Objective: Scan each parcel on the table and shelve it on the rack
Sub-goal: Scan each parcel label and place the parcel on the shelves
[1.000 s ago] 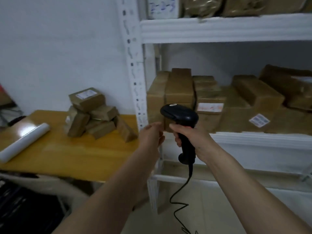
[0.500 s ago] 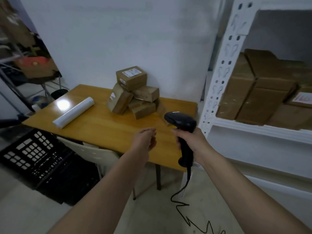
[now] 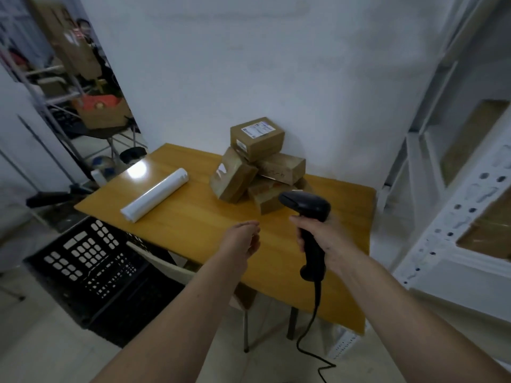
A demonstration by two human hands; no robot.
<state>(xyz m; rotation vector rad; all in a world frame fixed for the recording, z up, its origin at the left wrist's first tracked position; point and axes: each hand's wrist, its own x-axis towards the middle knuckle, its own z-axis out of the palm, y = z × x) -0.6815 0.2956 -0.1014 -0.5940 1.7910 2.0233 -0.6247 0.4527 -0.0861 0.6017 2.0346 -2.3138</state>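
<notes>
Several brown parcels are piled against the wall on the wooden table (image 3: 193, 217); the top parcel (image 3: 257, 138) shows a white label, a tilted one (image 3: 232, 178) leans at the pile's left. My right hand (image 3: 318, 236) grips the handle of a black corded barcode scanner (image 3: 305, 205), its head just in front of the pile. My left hand (image 3: 243, 239) hovers over the table's near edge, fingers loosely curled, holding nothing. The white rack (image 3: 453, 205) stands at the right with brown parcels (image 3: 486, 230) on its shelves.
A white roll (image 3: 156, 197) lies on the table's left part. A black plastic crate (image 3: 91, 261) sits on the floor at the left, a pale chair back (image 3: 166, 266) under the table edge. The scanner's cable (image 3: 312, 327) hangs to the floor. Clutter fills the far left.
My view has swung left from the rack to the table. Both hands have come along, the scanner now over the table near the parcel pile; the left hand stays empty.
</notes>
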